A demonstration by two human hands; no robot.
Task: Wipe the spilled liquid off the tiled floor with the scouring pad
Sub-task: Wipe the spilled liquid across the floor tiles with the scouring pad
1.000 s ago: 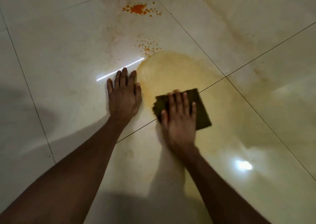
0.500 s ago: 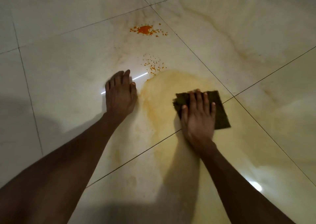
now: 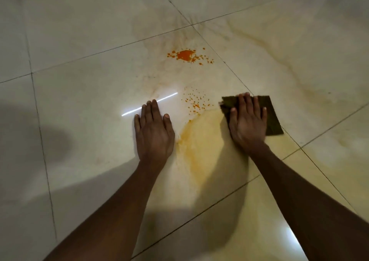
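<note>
While the tiled floor (image 3: 79,31) is scanned from its left side, only bare pale tile crossed by dark grout lines and a broad shadow is met first. Next, a bright streak of reflected light (image 3: 149,104) is seen on the glossy surface, and just beside its near end the left hand (image 3: 153,133) is laid flat, fingers straight and together, nothing held, apparently as a support. Beyond it, further from the person, a dense orange splash (image 3: 186,55) is found, with a scatter of fine orange droplets (image 3: 196,102) nearer in; neither appears to have been touched by the pad. Between the two hands a yellowish smear (image 3: 201,141) is spread toward the person and across a grout line. To the right, the dark green scouring pad (image 3: 269,117) is lain flat on the tile at the smear's far right edge, and it is pressed down by the right hand (image 3: 248,121), whose straight fingers are spread over it rather than curled round it.

Several risks can be judged from this. Since a scouring pad absorbs little, the liquid may merely be thinned and pushed wider, and the stained area enlarged. Pigment could be driven into the grout lines. The supporting palm, placed touching the smear's edge on glossy wet tile, could slip. The pad, held only by pressure, could be slid out from under the fingers.
</note>
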